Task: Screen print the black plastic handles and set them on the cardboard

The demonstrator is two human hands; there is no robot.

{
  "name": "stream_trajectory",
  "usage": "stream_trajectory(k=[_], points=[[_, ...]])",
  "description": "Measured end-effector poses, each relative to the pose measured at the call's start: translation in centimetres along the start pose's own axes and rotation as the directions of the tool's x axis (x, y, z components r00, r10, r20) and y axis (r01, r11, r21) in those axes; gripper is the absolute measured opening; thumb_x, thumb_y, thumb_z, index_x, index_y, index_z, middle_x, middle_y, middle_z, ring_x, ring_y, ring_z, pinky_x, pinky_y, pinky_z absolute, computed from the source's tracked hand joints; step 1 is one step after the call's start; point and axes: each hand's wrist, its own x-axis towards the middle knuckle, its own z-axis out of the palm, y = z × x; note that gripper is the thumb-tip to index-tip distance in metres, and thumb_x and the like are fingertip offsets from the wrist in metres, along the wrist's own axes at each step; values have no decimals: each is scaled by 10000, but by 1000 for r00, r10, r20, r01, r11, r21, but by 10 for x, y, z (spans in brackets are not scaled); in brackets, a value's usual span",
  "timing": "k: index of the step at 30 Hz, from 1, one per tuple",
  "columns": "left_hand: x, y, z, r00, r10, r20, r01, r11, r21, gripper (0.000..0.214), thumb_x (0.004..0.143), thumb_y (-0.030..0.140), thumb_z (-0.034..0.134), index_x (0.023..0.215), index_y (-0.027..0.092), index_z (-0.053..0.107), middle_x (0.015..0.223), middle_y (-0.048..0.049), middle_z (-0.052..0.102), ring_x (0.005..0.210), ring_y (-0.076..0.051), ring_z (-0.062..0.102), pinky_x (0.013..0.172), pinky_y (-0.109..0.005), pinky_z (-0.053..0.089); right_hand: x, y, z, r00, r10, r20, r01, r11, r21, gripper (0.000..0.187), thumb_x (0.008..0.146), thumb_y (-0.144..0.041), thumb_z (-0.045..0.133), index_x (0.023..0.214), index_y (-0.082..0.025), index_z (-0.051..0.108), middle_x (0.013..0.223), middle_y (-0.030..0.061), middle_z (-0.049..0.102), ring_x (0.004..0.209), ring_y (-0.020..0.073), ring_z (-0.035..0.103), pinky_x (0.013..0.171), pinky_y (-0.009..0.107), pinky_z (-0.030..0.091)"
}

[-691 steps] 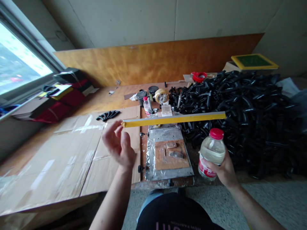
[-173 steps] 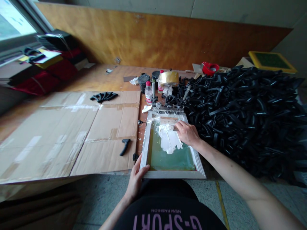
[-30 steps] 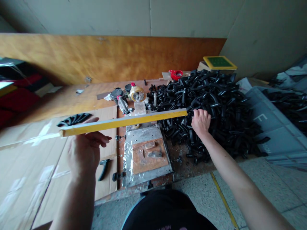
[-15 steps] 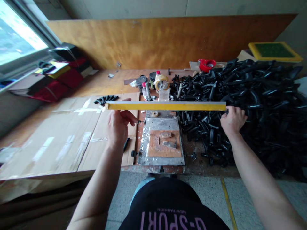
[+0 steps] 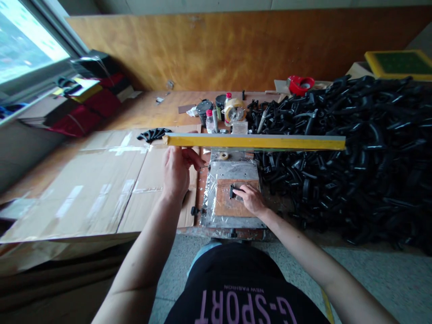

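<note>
My left hand [image 5: 176,171] is raised under the left end of a lifted yellow-edged screen frame [image 5: 256,142], thumb and fingers closed on its edge, holding it up. My right hand [image 5: 249,198] rests on the brown jig board [image 5: 232,207] of the foil-covered metal plate [image 5: 232,173] below the frame. Its fingers are closed on a small black plastic handle part [image 5: 232,191] laid on the board.
A big heap of black plastic handles [image 5: 357,148] fills the bench's right side. Flattened cardboard [image 5: 101,180] covers the left, with a few black handles [image 5: 153,134] on it. Bottles, tins and a tape roll [image 5: 234,109] stand behind the plate. A red tape dispenser [image 5: 301,84] sits farther back.
My right hand has left the heap of handles and come down onto the jig board with a black part. The left hand still holds the frame raised.
</note>
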Motion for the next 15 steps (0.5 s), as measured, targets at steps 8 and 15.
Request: stream_trajectory(k=[8,15], points=[[-1,-1,-2,999,-34,6,34,999,-19,502,911,536,436,1103,124,648,450,14,549,385,-103,495,436,-218,426,0,-1,-5,994,84,66,-79,993,-83,359,945,-184,453,1188,-322,679,1040,71,611,999,208,509,886,319,428],[-51,-18,-32,980,-199,-18,200,979,34,460,886,558,492,996,166,706,685,-35,681,527,-111,595,460,-209,437,-21,14,-39,975,212,63,-201,967,-157,339,929,-278,473,1221,-298,644,1207,72,619,1121,267,508,974,429,398]])
